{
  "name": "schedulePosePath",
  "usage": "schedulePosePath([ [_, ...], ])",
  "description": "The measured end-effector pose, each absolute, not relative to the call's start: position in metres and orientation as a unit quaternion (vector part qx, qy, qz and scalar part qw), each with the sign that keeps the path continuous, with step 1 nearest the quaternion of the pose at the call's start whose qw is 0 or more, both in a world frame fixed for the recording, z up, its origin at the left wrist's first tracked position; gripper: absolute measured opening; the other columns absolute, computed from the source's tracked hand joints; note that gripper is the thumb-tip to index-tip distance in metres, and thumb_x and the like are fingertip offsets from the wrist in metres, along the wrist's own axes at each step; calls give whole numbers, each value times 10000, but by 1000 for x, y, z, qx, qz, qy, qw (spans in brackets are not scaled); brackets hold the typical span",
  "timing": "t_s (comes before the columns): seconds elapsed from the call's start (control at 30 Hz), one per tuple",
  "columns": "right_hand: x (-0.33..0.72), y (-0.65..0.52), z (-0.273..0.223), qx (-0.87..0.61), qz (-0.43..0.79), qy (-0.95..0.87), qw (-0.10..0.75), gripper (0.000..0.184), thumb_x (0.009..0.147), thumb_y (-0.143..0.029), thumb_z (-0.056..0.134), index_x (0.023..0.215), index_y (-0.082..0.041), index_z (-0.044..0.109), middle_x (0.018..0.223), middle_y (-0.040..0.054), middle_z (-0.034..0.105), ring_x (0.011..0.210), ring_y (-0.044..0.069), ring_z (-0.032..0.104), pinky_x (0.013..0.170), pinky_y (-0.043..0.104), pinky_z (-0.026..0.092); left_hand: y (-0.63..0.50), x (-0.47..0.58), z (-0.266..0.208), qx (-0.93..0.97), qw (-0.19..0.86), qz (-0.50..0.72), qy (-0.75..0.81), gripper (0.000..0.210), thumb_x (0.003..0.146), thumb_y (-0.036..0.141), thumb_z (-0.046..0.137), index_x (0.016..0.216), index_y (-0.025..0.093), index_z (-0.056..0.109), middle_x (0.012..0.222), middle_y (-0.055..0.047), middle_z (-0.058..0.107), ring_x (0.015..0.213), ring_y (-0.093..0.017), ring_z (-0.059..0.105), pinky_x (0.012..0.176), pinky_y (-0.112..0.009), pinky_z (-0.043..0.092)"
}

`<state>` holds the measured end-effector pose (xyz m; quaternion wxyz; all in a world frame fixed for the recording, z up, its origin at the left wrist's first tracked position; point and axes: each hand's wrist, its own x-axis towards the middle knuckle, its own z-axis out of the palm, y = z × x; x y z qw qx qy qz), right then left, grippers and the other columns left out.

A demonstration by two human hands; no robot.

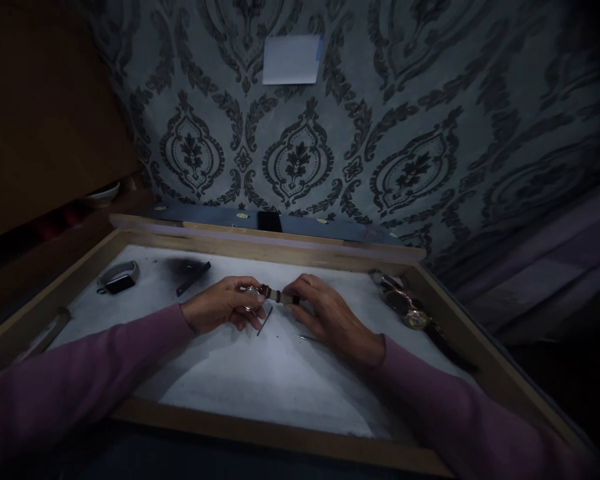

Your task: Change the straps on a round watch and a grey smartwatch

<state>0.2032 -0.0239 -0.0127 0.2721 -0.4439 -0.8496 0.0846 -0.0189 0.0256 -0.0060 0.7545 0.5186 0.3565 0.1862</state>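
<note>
From where I stand, the largest thing before the person is a shallow wooden-walled tray [260, 427] with a white lining, spreading across the lower half of the picture. Over it reach two mauve sleeves [135, 343], one from the lower left corner, one from the lower right. Between the hands, at the middle of the frame, is a small round-cased watch with a brown strap [275, 295]. Its long axis runs nearly level across the picture, case to the left, strap end to the right, dipping slightly that way. Neither hand is nearer, as both are on it.

The left hand [219, 308] comes in side-on, its grip closed around the case. The right hand [333, 323] arches over from the right, back upward, its grip pinching the strap end between thumb and fingers. Just below the left fingertips slants a thin dark rod [265, 321]; I can't tell whether it is held or lies on the lining. Smallest, a slim silvery sliver [306, 337] shows just beneath the right hand.
</note>
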Motion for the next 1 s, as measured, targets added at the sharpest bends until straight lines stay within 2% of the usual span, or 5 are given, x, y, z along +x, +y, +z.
schedulePosePath([
  [0.2, 199, -24, -15, -448, 121, -843, 272, 110, 831, -93, 574, 911, -169, 578, 833, 55, 570, 775, 189, 538, 672, 297, 430, 24, -17, -7, 525, 734, 195, 385, 320, 709, 380, 747, 838, 145, 571, 676, -29, 652, 505, -104, 606, 387, -160, 301],
  [0.33, 195, -26, -16, -481, 235, -797, 280, 177, 782, -105, 607, 944, -173, 585, 813, 22, 571, 676, 143, 528, 609, 263, 421, 24, -16, -6, 525, 727, 199, 396, 263, 698, 333, 724, 787, 139, 572, 650, -23, 633, 456, -83, 560, 353, -165, 196],
  [0.63, 187, -33, -3, -458, 521, -643, 326, 356, 890, -502, 541, 904, -149, 588, 730, 0, 547, 607, 103, 480, 554, 235, 402, 24, -16, 3, 536, 729, 163, 393, 184, 687, 277, 680, 683, 133, 567, 611, -14, 587, 424, -56, 470, 345, -177, 121],
  [0.8, 186, -33, -7, -437, 600, -585, 328, 338, 824, -475, 655, 916, -153, 609, 751, 2, 585, 651, 109, 546, 600, 242, 461, 22, -16, 3, 555, 734, 117, 374, 183, 711, 279, 660, 652, 144, 551, 599, -17, 586, 421, -62, 455, 347, -186, 110],
  [1.0, 185, -32, -11, -434, 646, -542, 317, 319, 737, -355, 771, 952, -159, 640, 674, -29, 597, 544, 76, 486, 534, 212, 462, 22, -16, 3, 562, 740, 99, 356, 172, 738, 282, 660, 690, 151, 559, 592, -14, 594, 421, -70, 447, 362, -196, 135],
])
